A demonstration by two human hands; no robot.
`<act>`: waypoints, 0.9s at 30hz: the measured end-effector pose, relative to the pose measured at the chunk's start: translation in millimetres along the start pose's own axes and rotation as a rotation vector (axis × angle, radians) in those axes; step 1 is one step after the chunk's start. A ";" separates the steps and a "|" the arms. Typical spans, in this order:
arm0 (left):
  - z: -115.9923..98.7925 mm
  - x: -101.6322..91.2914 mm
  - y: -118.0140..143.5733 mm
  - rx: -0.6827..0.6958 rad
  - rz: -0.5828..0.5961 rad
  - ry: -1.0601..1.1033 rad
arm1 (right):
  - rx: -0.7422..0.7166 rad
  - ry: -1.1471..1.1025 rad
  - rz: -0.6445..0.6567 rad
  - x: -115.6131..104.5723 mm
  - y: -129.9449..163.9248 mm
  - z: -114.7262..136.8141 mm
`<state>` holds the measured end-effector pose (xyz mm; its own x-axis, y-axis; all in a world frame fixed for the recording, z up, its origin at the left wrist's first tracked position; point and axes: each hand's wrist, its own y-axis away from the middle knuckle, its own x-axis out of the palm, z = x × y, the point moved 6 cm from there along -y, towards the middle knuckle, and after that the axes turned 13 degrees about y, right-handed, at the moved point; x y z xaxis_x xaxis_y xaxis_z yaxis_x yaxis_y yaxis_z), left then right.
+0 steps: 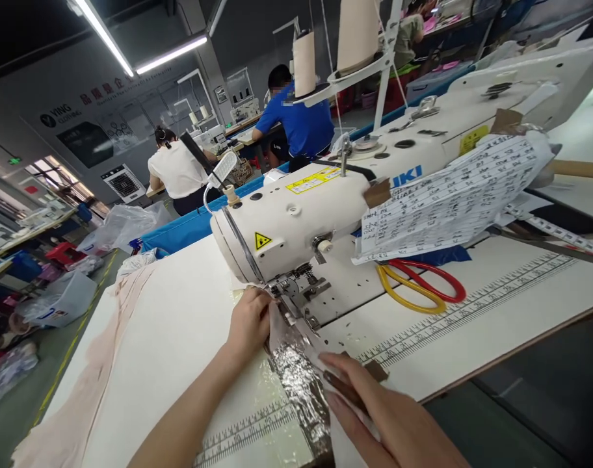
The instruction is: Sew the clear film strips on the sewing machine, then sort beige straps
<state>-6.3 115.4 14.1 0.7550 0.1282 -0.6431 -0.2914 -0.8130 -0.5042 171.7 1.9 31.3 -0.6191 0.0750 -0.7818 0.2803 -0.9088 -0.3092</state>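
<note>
My left hand [250,325] is closed at the front of the sewing machine [296,208], its fingers curled onto pale sheer fabric [279,328] right beside the presser foot [291,309]. Lower right, my right hand [379,409] pinches the same pale fabric between thumb and fingers. A slim dark brown piece [344,390] shows between those fingers; its kind is unclear. Between both hands runs a shiny strip [301,383] on the table, leading up to the foot. My left fingertips are partly hidden behind the fabric and machine head.
Scissors with red and yellow handles [418,286] lie right of the needle area. Handwritten paper sheets [437,201] hang on the machine arm. Thread cones [357,32] stand above. Pale pink fabric [101,351] drapes along the table's left. Two people [296,120] [177,172] sit beyond.
</note>
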 end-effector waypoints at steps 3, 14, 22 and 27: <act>4.5 -0.8 0.8 -0.016 -0.022 0.153 | -0.037 0.108 -0.084 11.3 -10.3 -20.0; 11.7 -3.2 -3.7 -0.138 0.014 0.263 | -0.159 0.431 -0.215 24.5 -47.6 -13.0; 12.8 -3.1 -4.5 -0.160 0.019 0.269 | -0.161 0.459 -0.200 29.4 -48.9 -15.7; 15.1 -2.4 -4.1 -0.195 0.026 0.291 | -0.172 0.450 -0.227 26.7 -49.0 -13.8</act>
<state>-15.7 127.0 9.0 0.8930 -0.0386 -0.4485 -0.2161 -0.9108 -0.3519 151.6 54.0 18.0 -0.3131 0.4651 -0.8280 0.3156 -0.7714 -0.5526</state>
